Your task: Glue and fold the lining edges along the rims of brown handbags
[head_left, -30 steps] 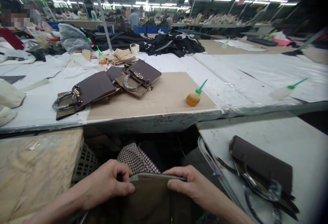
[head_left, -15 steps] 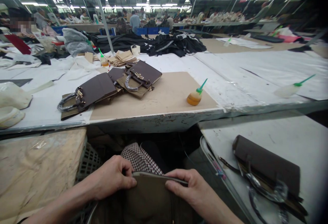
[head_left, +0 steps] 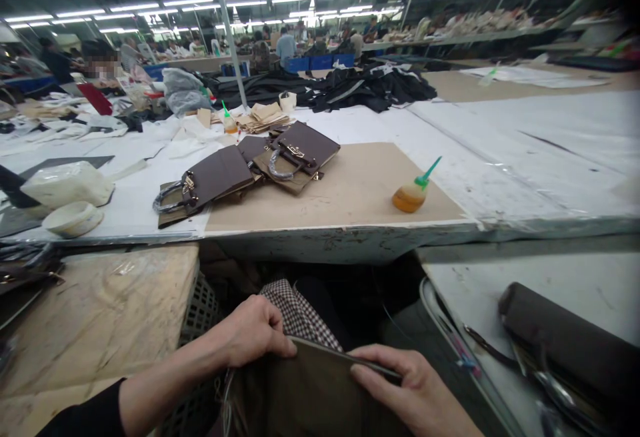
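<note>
A dark olive-brown bag piece [head_left: 315, 390] is held over my lap, its top edge stretched between my hands and its lower part cut off by the frame. My left hand [head_left: 257, 333] pinches that edge at its left end, thumb on the near side. Farther right along the same edge, my right hand [head_left: 395, 383] grips it between thumb and fingers. Loose threads or cords hang at the piece's left side. Checked cloth [head_left: 295, 313] shows behind it.
Dark brown handbags [head_left: 220, 180] lie on the white-covered table [head_left: 370, 127]. A glue bottle [head_left: 413, 190] with a green nozzle stands on brown card. Side tables flank me; the right one carries another brown bag [head_left: 565, 337]. A plastic crate [head_left: 200, 310] is at my left.
The view has swung left, so the scene sits farther right. Both hands keep their grip on the bag piece's edge, with little change in their spacing.
</note>
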